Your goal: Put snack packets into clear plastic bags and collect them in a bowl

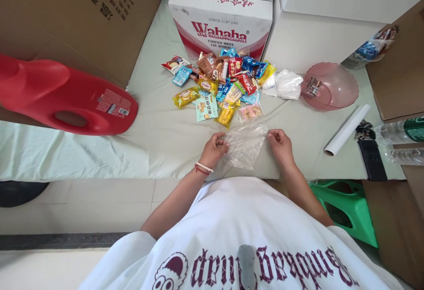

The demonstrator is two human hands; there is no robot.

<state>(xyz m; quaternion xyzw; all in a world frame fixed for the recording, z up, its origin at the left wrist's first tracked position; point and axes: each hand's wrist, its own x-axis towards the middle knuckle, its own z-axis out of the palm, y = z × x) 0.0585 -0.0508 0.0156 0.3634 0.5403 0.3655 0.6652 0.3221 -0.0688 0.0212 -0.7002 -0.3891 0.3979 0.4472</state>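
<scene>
Between my two hands a clear plastic bag (245, 146) is stretched out low over the table's front edge. My left hand (215, 148), with a white bead bracelet and a red cord at the wrist, pinches the bag's left side. At the opposite upper corner, my right hand (280, 143) grips it between thumb and fingers. Just beyond the bag lies a heap of small wrapped snacks (218, 82) in many colours. The closest are a yellow packet (227, 114), a pink packet (250, 112) and a pale green packet (206, 108).
White plastic bags (287, 84) lie beside a pink bowl (347, 89) with a packet showing in it. Rightward are a white roll (347, 130), keys, a black phone (372, 159) and bottles. A red jug (96, 100) lies left. A Wahaha carton (221, 24) stands behind.
</scene>
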